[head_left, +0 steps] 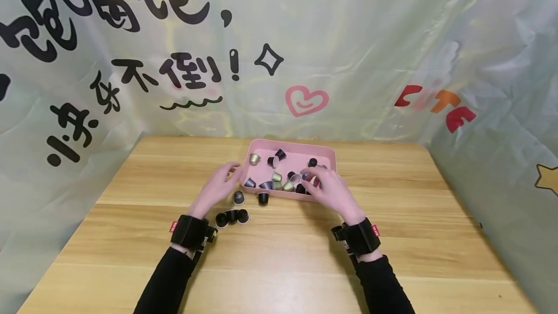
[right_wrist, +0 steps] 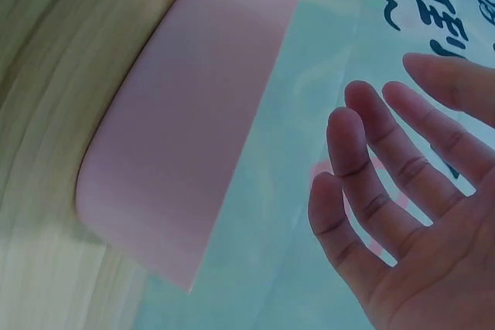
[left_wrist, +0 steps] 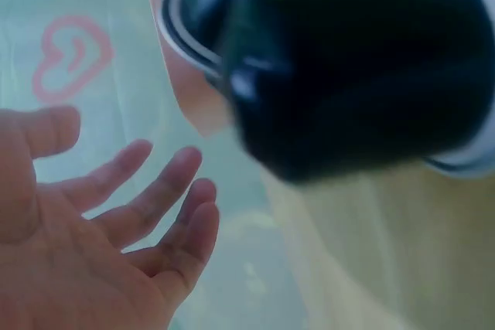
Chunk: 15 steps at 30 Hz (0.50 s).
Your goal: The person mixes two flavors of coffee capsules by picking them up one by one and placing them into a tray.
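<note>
A pink tray point(head_left: 296, 148) point(right_wrist: 182, 113) holds several coffee capsules in black, pale green, blue and gold, such as a gold one point(head_left: 255, 159) in its far left corner. My left hand point(head_left: 216, 185) point(left_wrist: 100, 229) hovers at the tray's left edge, fingers loosely bent and nothing between them. Over the tray's right part is my right hand point(head_left: 330, 190) point(right_wrist: 421, 214), its fingers relaxed and apart, also without a capsule. It hides some capsules below. On the table before the tray sit a dark grey capsule point(head_left: 239, 197) and a black capsule point(head_left: 263, 198).
Several black capsules point(head_left: 232, 215) form a tight row on the wooden table point(head_left: 279, 265), right of the left wrist. A black capsule point(left_wrist: 363, 75) fills much of the left wrist view, close to the camera. A printed cloth point(head_left: 348, 62) hangs behind the table and along its sides.
</note>
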{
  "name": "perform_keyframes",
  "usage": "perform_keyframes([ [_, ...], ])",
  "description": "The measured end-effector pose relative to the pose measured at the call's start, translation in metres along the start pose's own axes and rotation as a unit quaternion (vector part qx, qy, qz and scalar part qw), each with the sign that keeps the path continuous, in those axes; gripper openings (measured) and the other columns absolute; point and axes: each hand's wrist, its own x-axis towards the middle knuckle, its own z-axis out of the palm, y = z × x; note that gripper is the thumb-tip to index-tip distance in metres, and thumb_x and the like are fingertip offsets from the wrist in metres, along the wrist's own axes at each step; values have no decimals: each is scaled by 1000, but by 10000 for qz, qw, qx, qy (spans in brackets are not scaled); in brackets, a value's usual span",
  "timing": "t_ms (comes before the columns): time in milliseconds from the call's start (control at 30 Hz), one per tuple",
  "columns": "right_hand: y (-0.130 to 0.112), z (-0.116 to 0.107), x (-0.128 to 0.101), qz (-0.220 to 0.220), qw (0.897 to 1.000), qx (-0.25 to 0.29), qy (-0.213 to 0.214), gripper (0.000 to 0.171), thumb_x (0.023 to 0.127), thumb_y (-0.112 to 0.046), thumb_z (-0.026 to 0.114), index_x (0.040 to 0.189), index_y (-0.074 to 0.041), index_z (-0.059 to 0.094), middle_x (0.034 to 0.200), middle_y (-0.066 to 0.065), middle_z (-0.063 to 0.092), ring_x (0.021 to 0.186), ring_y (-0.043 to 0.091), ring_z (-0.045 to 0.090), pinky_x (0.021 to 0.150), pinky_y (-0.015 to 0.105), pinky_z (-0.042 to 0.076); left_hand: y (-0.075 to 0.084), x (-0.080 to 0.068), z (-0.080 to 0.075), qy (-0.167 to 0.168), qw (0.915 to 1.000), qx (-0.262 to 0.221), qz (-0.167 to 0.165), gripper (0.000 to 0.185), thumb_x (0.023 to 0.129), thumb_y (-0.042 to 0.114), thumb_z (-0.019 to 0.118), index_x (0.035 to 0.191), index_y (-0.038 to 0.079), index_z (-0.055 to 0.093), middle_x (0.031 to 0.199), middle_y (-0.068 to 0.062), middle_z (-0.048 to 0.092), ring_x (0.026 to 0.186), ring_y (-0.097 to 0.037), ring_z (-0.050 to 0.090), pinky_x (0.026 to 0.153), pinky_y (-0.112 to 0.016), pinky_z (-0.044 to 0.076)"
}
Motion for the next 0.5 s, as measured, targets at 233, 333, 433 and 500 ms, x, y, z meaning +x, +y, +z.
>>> perform_keyframes([
  [233, -8, 10, 3, -422, 9985, 125, -314, 21, 93, -11, 69, 113, -7, 72, 94, 2, 75, 78, 10, 64, 73, 35, 57, -20, -14, -6, -147, 9998, -89, 34, 50, 107, 26, 46, 143, -9, 45, 142, -32, 52, 132, -47, 51, 114, -59, 41],
  [333, -10, 14, 4, -467, 9980, 135, -405, 23, 93, -11, 69, 115, -4, 71, 90, 2, 74, 75, 10, 63, 72, 36, 57, -24, -17, -7, -237, 9997, -54, -12, 50, 107, 26, 46, 142, -9, 45, 141, -33, 53, 130, -47, 53, 113, -59, 41],
  [433, -13, 16, 4, -487, 9976, 207, -447, 22, 93, -11, 70, 114, -4, 72, 88, 2, 73, 74, 10, 62, 70, 32, 56, -25, -19, -7, -301, 9994, -52, -177, 51, 107, 29, 46, 144, -6, 44, 142, -32, 53, 131, -47, 52, 113, -59, 41],
  [500, -15, 18, 4, -545, 9972, 215, -454, 22, 93, -11, 70, 113, -5, 72, 86, 1, 72, 74, 9, 61, 68, 28, 53, -26, -19, -7, -350, 9991, -49, -225, 52, 107, 30, 45, 145, -6, 44, 143, -32, 52, 131, -47, 52, 113, -60, 41],
])
